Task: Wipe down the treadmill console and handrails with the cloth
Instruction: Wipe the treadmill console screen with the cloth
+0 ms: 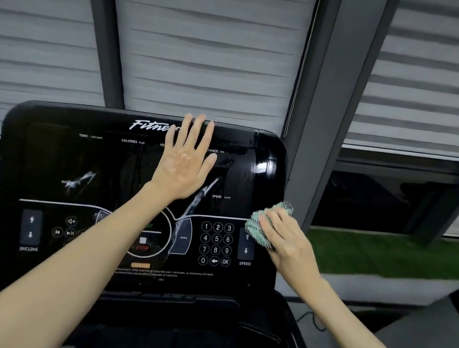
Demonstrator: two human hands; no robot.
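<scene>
Our right hand's fingers (275, 224) clench a soft, light green cloth (262, 226), bunched against the glossy console's (59, 160) right edge; it should squash easily. Our left hand (181, 167) rests flat, fingers spread, on the console's upper screen.

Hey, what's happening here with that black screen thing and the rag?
A person is cleaning a treadmill console. The right hand presses a bunched green cloth against the console's right edge, beside the speed arrows and number keypad. The left hand lies flat and open on the upper middle of the panel, apparently bracing it. Wet-looking streaks show on the glossy surface. The handrails are not clearly in view.
</scene>
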